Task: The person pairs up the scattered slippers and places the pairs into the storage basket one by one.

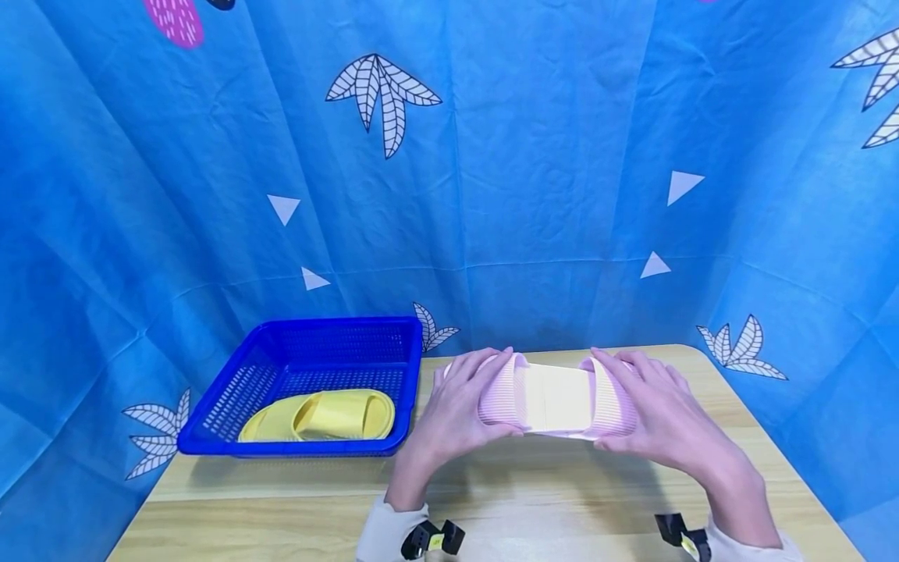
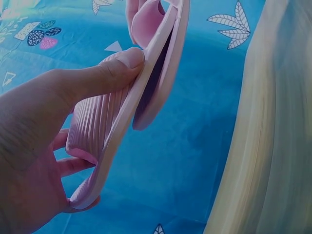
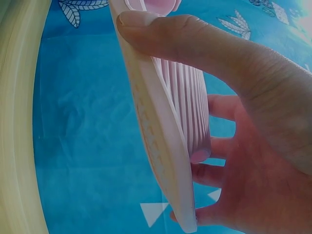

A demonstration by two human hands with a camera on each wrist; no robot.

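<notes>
Above the table, a pair of pink slide slippers (image 1: 558, 398) with ribbed straps is held level between the two hands, their heel ends overlapping in the middle. The left hand (image 1: 453, 402) grips the left slipper (image 2: 100, 122), thumb on its near edge and fingers round the far side. On the other end, the right hand (image 1: 663, 410) grips the right slipper (image 3: 168, 122) in the same way, thumb along the sole's edge. In the left wrist view the two soles lie against each other with a dark gap between them.
A blue plastic basket (image 1: 298, 449) stands on the left of the wooden table (image 1: 295, 511), with yellow slippers (image 1: 337, 414) lying in it. Behind the table hangs a blue patterned curtain (image 1: 520, 172). Dark wrist straps (image 1: 424, 538) sit at the sleeve cuffs.
</notes>
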